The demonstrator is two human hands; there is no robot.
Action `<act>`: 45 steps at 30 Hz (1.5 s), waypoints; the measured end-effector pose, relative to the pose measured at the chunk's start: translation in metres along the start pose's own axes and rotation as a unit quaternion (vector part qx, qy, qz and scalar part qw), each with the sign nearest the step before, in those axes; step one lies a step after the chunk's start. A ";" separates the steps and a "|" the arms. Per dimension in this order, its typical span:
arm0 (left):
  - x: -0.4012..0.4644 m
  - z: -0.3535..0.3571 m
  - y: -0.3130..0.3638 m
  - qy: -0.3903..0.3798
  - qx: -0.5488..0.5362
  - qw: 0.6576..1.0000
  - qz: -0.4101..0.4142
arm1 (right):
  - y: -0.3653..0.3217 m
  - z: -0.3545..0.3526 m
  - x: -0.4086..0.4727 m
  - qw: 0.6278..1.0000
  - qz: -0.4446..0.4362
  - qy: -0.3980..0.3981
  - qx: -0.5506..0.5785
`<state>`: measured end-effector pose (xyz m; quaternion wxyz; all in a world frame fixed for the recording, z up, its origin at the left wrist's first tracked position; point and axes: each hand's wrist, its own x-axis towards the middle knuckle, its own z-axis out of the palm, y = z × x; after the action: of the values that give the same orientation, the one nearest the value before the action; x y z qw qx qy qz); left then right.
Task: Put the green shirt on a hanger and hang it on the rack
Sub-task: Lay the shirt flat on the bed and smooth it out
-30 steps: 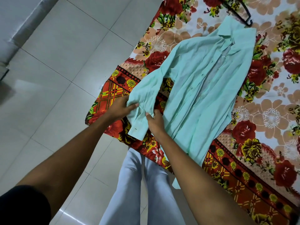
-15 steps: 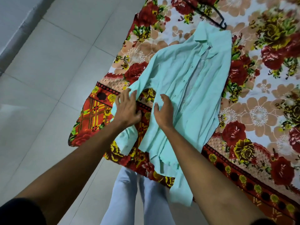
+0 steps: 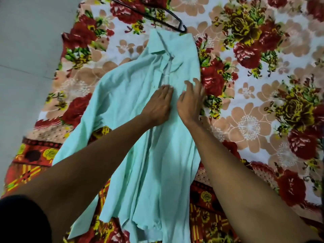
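both hands (image 3: 158, 106) (image 3: 190, 100) flat, fingers straight, pressing crumpled mint-green shirt (image 3: 140, 137), collar by black hanger (image 3: 157, 16)

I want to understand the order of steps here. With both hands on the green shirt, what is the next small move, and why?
Probably reach the right hand past the collar for the black hanger. The green shirt already lies spread on the floral bedsheet, both hands, the left hand included, rest flat on it holding nothing, and the hanger lies unused just beyond the collar.
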<state>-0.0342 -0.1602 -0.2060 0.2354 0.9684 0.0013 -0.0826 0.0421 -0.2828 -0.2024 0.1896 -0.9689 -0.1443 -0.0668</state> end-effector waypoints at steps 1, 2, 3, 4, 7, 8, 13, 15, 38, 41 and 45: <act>0.013 0.006 0.005 -0.004 0.001 1.000 0.012 | 0.009 -0.004 0.005 0.999 0.051 0.011 0.006; 0.026 0.014 0.011 -0.014 0.006 1.000 0.022 | 0.019 -0.006 0.009 0.994 0.105 0.014 0.028; 0.035 0.020 0.017 -0.024 0.013 0.999 0.027 | 0.027 -0.007 0.010 0.986 0.155 0.005 0.061; 0.040 0.028 0.021 -0.038 0.018 0.999 0.026 | 0.037 -0.007 0.009 0.975 0.200 -0.018 0.092; 0.042 0.042 0.020 -0.051 0.041 0.998 0.009 | 0.057 -0.009 0.005 0.958 0.242 -0.076 0.132; 0.042 0.044 0.017 -0.048 0.048 0.998 0.012 | 0.061 -0.011 0.005 0.959 0.231 -0.087 0.141; 0.039 0.048 0.014 -0.017 0.049 0.999 0.016 | 0.072 -0.021 -0.001 0.952 0.184 -0.171 0.174; 0.038 0.046 0.017 -0.003 0.025 1.000 0.011 | 0.077 -0.024 -0.001 0.938 0.180 -0.173 0.240; 0.007 0.040 0.042 -0.058 -0.058 0.993 0.084 | 0.113 -0.079 -0.071 0.903 0.247 -0.205 0.284; 0.002 0.032 0.045 -0.079 -0.080 0.993 0.047 | 0.108 -0.081 -0.101 0.896 0.198 -0.314 0.245; -0.002 0.033 0.055 -0.056 -0.030 0.987 0.150 | 0.110 -0.080 -0.113 0.923 0.203 -0.175 0.275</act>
<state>-0.0394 -0.2240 -0.2090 0.2741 0.9438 -0.1548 -0.1003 -0.0379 -0.4404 -0.1880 0.4296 -0.8835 0.0120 0.1862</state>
